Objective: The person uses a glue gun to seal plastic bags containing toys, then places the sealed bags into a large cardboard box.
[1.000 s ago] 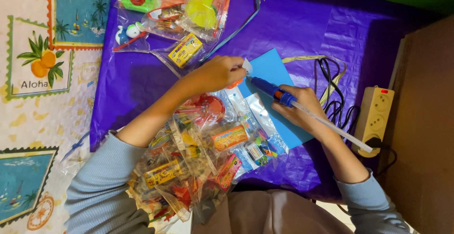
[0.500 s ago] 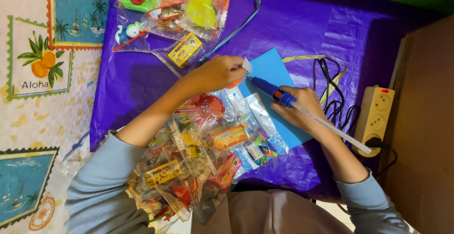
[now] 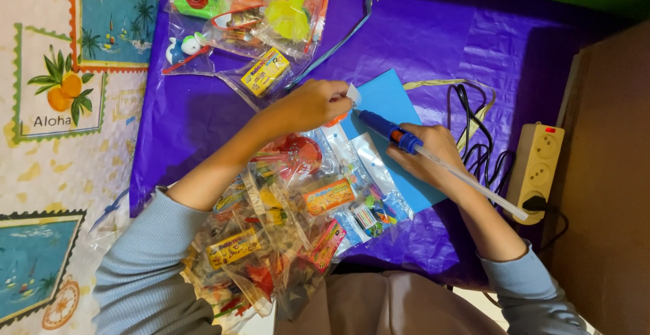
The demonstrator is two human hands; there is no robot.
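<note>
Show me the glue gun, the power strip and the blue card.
glue gun (image 3: pixel 391 130), head view, on its blue barrel.
power strip (image 3: pixel 538 162), head view, on its cream body.
blue card (image 3: pixel 389 95), head view, on its bare upper part.

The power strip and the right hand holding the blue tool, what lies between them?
In the head view, a tangle of black cord on the purple sheet lies between the power strip and the right hand.

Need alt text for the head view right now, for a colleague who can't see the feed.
Seen from above, the right hand holds a blue-tipped glue gun to the top of a clear plastic toy packet that the left hand pinches, over blue card on a purple table cover. A heap of filled packets lies below the left arm, and a cream power strip sits at right.
</note>
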